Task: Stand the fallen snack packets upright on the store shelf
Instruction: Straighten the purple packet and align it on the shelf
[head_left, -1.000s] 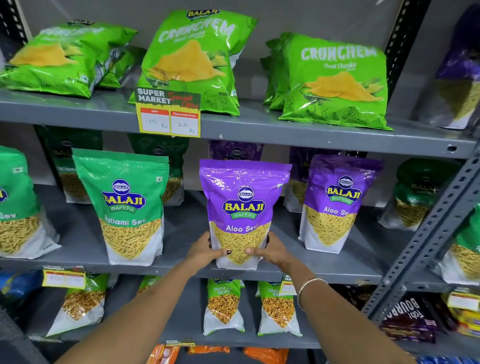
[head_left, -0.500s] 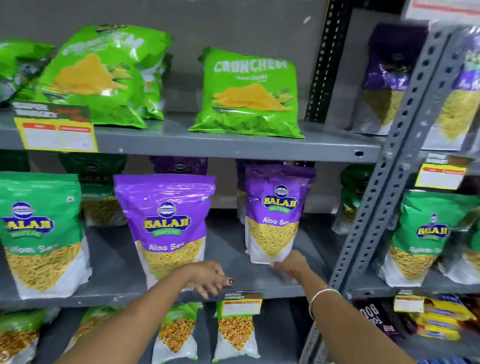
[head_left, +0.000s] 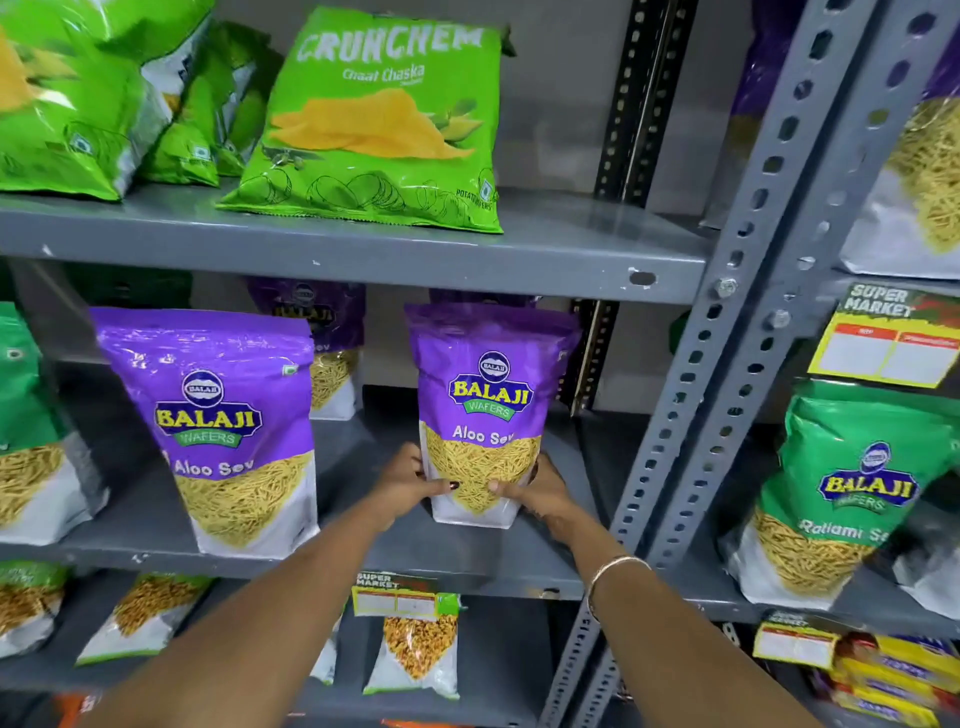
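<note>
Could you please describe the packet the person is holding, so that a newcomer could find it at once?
Find the grey middle shelf, left of the perforated upright post. Two purple Aloo Sev pouches stand at its front; it is the right-hand Aloo Sev pouch, nearest the post. It alone has the left hand and right hand clasping its base.

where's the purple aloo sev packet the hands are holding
In the head view, the purple Aloo Sev packet stands upright on the grey metal middle shelf, right of centre, between another purple Aloo Sev pouch and the grey perforated upright post.
</note>
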